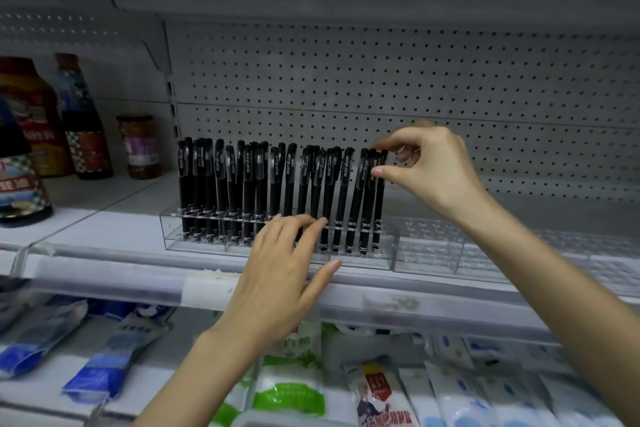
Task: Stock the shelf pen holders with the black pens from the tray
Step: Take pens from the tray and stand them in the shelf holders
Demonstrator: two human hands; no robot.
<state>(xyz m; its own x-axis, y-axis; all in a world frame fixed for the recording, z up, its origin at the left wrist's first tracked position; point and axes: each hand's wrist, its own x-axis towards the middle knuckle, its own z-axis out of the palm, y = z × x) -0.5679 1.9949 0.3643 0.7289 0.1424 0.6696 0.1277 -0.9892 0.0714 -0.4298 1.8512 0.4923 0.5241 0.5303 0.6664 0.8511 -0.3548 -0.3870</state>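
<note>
Currently, the right hand (429, 166) pinches the cap of the rightmost black pen (380, 198), which stands in the clear pen holder (173, 232) on the shelf (104, 229). The left hand (287, 263) rests with straight fingers against the holder's front. If the pen misses its slot (the row is crowded), it could lean and topple the neighbouring pens (221, 184).

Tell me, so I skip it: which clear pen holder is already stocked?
The left holder, packed with upright black pens; the clear holder to its right holds none.
</note>
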